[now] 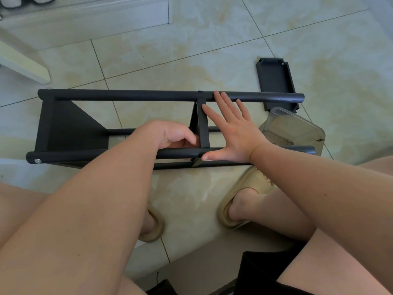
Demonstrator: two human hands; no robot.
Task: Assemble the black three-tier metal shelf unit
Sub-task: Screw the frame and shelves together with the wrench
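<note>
Two tiers (pixel 70 128) fitted; the panel (pixel 275 81) lies beyond the far pole (pixel 127 96), nearest my flat, spread right hand (pixel 231 133); left hand (pixel 170 135) curls at the middle tier (pixel 203 128), grasp unclear.

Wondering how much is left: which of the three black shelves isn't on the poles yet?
The loose shelf lying flat on the floor at far right, behind the far pole. The left-end shelf and middle shelf already stand between the poles.

Glossy pale marbled floor tiles (pixel 191 50) with dark grout lines, soft even light, a white plinth (pixel 85 15) top left, a cream board (pixel 23 64) angling in at the left.
</note>
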